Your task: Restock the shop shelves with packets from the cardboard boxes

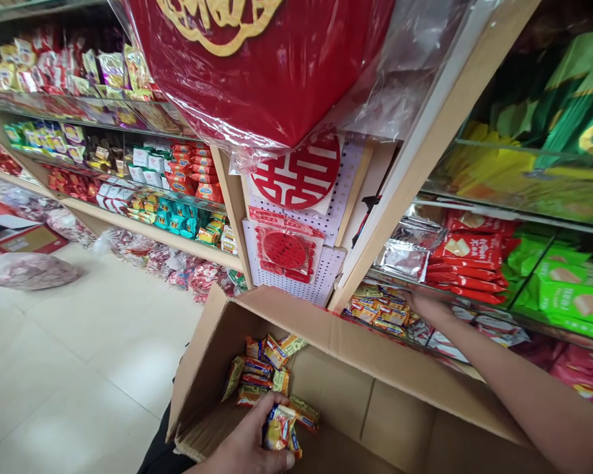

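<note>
My left hand (250, 438) is closed round a yellow and blue snack packet (281, 431), held over the inside of an open cardboard box (346, 329). More small wrapped snack packets (257, 368) in yellow, red and blue lie in the box's left end. On the right, my right hand (425, 306) reaches over the front of a low shelf compartment, at a pile of similar yellow packets (378, 309). Its fingertips are small and partly hidden at the shelf, so I cannot see whether they grip one.
Red packs (469, 257) and green packs (573, 289) fill the shelf above my right hand. A plastic-wrapped red decoration (277, 72) hangs ahead. Shelves of sweets run along the left, with a filled bag (29, 271) on the tiled floor (103, 316).
</note>
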`<state>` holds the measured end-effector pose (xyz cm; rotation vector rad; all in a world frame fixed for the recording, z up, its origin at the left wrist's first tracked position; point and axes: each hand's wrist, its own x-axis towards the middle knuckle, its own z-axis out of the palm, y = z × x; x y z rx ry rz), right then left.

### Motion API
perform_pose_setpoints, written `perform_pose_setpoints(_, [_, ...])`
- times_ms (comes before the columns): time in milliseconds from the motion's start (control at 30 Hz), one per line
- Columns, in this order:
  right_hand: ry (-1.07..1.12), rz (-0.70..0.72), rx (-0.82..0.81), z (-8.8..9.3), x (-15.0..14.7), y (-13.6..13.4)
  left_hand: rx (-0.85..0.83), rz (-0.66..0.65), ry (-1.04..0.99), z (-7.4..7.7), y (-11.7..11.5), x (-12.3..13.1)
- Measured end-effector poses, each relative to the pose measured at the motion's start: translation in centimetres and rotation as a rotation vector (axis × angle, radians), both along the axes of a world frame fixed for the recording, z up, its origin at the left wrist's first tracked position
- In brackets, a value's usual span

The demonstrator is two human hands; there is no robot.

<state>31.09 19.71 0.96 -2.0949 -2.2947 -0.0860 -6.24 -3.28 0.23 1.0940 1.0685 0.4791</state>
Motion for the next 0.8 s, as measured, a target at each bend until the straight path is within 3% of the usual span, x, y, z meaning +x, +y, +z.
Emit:
perform_pose_setpoints(233, [-0.1, -0.058, -0.08, 0.4, -0.5, -0.8, 0.028, -0.008, 0.027, -0.2, 0.0, 0.0])
perform_pose_setpoints(500, [-0.141, 0.083, -0.279, 3.1, -0.8, -3.1, 0.008, 0.054, -0.147, 0.6, -0.3, 0.0])
perform_pose_setpoints(667, [-0.012, 0.205, -0.292, 8.2, -3.6, -9.1, 0.004, 0.065, -0.274, 4.5, 0.0, 1.1])
perform_pose_setpoints(733, [0.213, 0.231, -0.082, 10.7, -6.3, -13.2, 0.034, 0.089, -0.332, 6.8, 0.4, 2.1])
perform_pose_setpoints(800, [0.531, 0.182, 0.0, 12.4, -9.5, -17.5, 0.087, 0.057, -0.352, 9.0, 1.0, 3.1])
